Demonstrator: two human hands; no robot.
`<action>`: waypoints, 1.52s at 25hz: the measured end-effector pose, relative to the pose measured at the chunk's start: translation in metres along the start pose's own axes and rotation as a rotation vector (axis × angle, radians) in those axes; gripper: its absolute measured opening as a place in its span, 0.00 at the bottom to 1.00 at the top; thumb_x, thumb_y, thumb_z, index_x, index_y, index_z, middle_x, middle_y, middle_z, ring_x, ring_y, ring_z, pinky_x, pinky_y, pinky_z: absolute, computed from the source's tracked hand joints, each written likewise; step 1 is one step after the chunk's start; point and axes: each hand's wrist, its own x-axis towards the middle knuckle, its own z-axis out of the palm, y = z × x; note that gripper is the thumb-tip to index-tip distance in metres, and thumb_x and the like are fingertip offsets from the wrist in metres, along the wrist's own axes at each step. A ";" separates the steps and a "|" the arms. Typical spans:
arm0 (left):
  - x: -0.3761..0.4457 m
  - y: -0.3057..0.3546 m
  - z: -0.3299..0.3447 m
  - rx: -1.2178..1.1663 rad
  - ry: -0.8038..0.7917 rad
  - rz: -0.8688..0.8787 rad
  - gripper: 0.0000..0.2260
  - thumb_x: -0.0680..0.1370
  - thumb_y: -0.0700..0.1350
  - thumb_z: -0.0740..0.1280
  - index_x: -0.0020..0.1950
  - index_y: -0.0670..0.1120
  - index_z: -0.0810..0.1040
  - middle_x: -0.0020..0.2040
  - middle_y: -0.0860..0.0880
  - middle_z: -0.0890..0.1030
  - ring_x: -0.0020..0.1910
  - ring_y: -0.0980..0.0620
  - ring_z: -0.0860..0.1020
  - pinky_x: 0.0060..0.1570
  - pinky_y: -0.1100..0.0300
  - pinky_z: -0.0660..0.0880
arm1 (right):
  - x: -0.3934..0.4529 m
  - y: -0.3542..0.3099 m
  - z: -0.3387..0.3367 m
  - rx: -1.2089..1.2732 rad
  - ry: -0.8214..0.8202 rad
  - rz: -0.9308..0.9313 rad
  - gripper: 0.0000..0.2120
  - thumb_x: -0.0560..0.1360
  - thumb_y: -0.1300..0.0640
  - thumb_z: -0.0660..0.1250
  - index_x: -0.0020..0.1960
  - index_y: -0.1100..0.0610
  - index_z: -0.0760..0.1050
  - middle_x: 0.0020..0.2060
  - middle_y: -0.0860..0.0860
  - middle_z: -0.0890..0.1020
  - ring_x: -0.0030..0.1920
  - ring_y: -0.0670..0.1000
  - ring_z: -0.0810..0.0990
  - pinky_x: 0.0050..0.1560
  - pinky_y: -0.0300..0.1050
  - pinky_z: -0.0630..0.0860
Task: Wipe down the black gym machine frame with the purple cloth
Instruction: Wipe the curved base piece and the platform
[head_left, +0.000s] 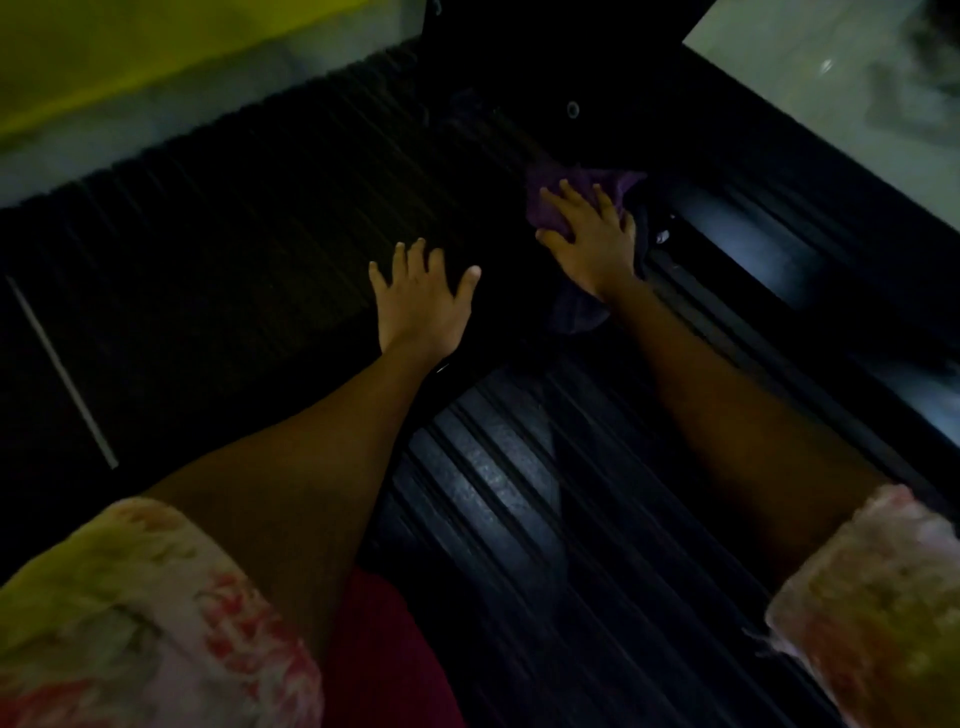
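We press the purple cloth (582, 200) flat under the spread fingers of our right hand (592, 244), at one o'clock on the black frame (519, 499). Our left hand (421, 296), splayed, braces us. Best to stroke along the ridges with even pressure.

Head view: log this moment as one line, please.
step: wiping | right hand: pressing purple cloth on black frame | left hand: flat on ribbed mat, spread | lighting: dim
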 end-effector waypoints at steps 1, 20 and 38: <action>0.000 0.000 0.000 -0.003 0.003 0.002 0.29 0.82 0.61 0.47 0.75 0.43 0.61 0.77 0.43 0.58 0.77 0.46 0.51 0.73 0.42 0.45 | -0.007 0.002 0.002 0.005 -0.006 -0.039 0.25 0.80 0.44 0.57 0.75 0.42 0.57 0.76 0.42 0.55 0.77 0.52 0.47 0.72 0.59 0.41; 0.002 -0.001 -0.002 -0.027 -0.019 0.001 0.29 0.81 0.62 0.47 0.75 0.46 0.60 0.77 0.46 0.59 0.77 0.48 0.52 0.74 0.44 0.48 | 0.039 0.029 -0.014 -0.033 0.020 0.260 0.28 0.82 0.44 0.49 0.78 0.52 0.46 0.78 0.48 0.48 0.77 0.56 0.43 0.73 0.58 0.41; 0.003 -0.002 0.000 -0.023 0.009 0.002 0.28 0.81 0.62 0.48 0.73 0.45 0.63 0.74 0.47 0.64 0.75 0.48 0.57 0.73 0.45 0.52 | 0.082 0.061 -0.041 -0.148 -0.051 0.036 0.27 0.82 0.47 0.52 0.78 0.47 0.49 0.77 0.45 0.49 0.77 0.54 0.47 0.74 0.55 0.46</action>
